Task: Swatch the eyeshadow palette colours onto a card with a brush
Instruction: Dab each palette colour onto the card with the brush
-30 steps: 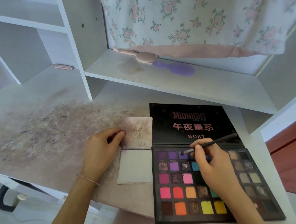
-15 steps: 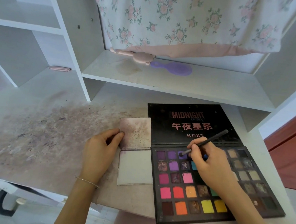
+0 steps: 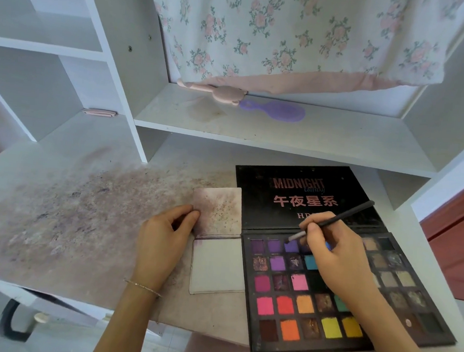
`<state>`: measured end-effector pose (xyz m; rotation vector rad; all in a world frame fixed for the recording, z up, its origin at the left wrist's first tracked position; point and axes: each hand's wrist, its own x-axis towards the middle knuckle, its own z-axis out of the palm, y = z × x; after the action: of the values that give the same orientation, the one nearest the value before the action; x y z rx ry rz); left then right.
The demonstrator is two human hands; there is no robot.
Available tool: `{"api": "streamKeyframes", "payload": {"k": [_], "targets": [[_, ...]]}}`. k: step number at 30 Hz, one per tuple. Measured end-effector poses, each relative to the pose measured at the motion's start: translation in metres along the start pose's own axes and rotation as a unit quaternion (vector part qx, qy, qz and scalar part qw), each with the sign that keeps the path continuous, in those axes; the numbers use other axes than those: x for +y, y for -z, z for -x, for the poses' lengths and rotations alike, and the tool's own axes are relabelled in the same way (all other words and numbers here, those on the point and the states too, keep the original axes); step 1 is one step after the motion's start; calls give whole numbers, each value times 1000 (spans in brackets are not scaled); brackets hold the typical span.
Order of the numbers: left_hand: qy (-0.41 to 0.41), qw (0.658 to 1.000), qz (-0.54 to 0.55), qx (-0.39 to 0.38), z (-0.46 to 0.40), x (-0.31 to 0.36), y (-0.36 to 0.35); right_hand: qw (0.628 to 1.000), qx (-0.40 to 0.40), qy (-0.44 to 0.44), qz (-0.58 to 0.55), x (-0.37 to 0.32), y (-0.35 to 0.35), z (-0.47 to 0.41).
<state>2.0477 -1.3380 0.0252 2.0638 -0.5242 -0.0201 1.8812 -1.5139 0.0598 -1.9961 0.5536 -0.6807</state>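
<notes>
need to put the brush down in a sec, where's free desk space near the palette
Free: the stained desk left of the left hand, and the shelf right of the purple hairbrush. Crowded: the card sits tight against the palette, under the right hand holding the brush.

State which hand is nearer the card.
Left. The left hand touches the card at its left edge; the right hand holds the brush over the eyeshadow palette, beside it.
</notes>
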Motion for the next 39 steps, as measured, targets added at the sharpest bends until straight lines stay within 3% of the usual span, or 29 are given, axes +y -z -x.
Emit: {"api": "streamKeyframes", "payload": {"k": [4, 10, 39], "targets": [[-3, 1000, -1, -3, 1, 1, 1, 997, -30, -4, -67, -12, -22, -1], [-5, 1000, -2, -2, 1, 1, 1, 990, -112, -1, -81, -25, -62, -4], [-9, 1000, -15, 23, 1, 0, -1, 988, -152, -13, -16, -22, -80, -8]]}}
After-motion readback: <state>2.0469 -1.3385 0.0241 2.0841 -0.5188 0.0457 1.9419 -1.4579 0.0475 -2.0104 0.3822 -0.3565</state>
